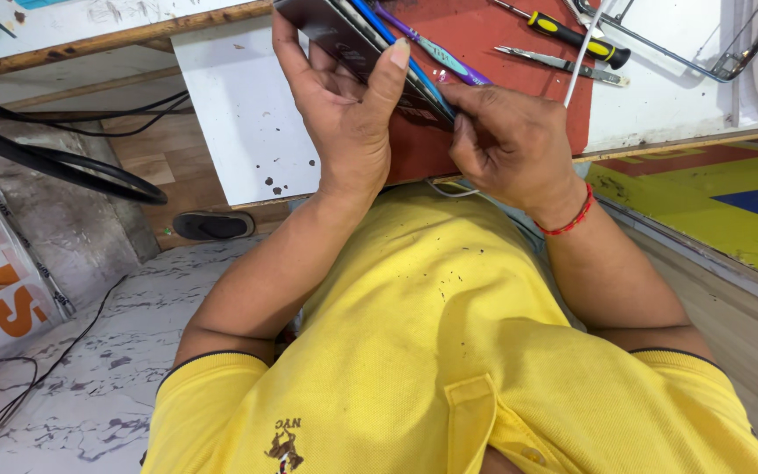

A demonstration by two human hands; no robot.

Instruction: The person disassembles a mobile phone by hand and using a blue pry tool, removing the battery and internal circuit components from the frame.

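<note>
Both hands [344,114] [506,145] grip a phone [344,39] lying diagonally, upper-left to lower-right.

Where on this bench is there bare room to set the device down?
The white board left of the left hand is bare apart from specks. The red mat is crowded: the right hand, the flat device, a purple tool, tweezers and a screwdriver.

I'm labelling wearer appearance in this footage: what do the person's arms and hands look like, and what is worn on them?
Both arms are bare from the short sleeves of a yellow polo shirt, whose sleeve cuffs have a thin dark edge. The right hand has a red thread bracelet at the wrist. The left hand wears nothing visible; no gloves, rings or watch show.
</note>
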